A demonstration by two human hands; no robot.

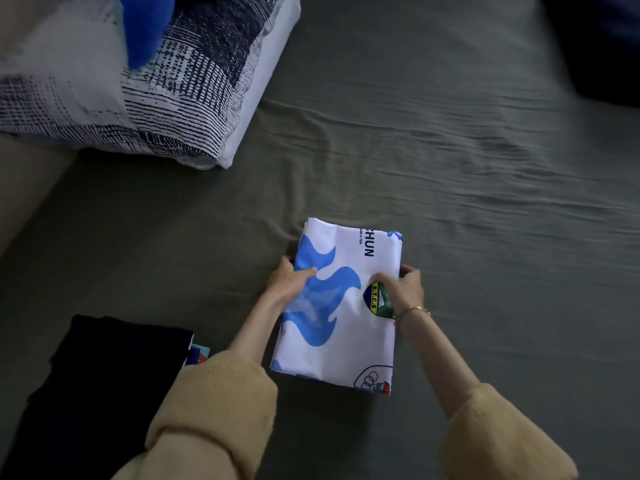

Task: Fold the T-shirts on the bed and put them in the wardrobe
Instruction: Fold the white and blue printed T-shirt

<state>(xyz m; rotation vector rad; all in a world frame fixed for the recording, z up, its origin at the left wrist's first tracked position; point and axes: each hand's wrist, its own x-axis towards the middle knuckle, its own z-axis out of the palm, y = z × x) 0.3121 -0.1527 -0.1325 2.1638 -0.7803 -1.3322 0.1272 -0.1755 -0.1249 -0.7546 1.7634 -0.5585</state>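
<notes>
A folded white T-shirt (341, 306) with blue flame print and dark lettering lies on the grey-green bed sheet (467, 168). My left hand (289, 280) grips its left edge, thumb on top and fingers tucked under. My right hand (405, 284) grips the right edge the same way, thumb lying over a green and yellow badge. A folded black T-shirt (100, 386) lies at the lower left, on top of another folded garment whose coloured corner (199, 355) sticks out.
A folded blue-and-white patterned duvet (156, 84) lies at the upper left with a blue item (149, 26) on it. A dark blue heap (599, 46) sits at the upper right corner. The beige bed edge (24, 192) runs along the left.
</notes>
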